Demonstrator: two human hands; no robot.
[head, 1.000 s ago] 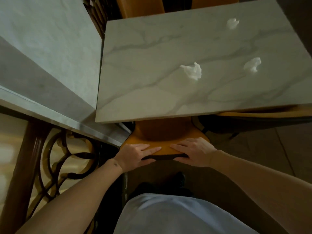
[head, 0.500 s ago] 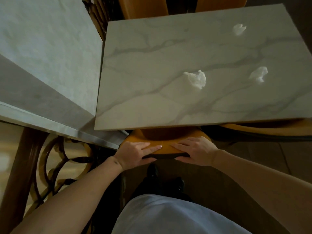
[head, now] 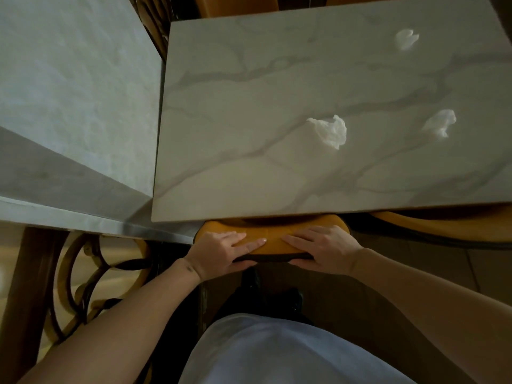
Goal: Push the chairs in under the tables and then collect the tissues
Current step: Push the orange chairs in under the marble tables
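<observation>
An orange chair (head: 273,239) stands in front of me, its seat almost wholly hidden under the marble table (head: 249,128). Only the curved top of its backrest shows at the table's near edge. My left hand (head: 221,252) and my right hand (head: 324,249) both grip that backrest top, fingers over it, thumbs behind. Three crumpled white tissues lie on the table: one near the middle (head: 331,132), one to the right (head: 440,123), one at the far right corner (head: 406,42).
A second orange chair (head: 432,227) sits tucked under the table's right side. More orange chairs (head: 235,6) stand at the far side. A marble wall with a metal-edged ledge (head: 69,220) runs on the left, with an ornate railing (head: 83,275) below it.
The chair has slid forward under the table with both hands on its backrest; less of the seat shows now. I have stepped closer to the table.
</observation>
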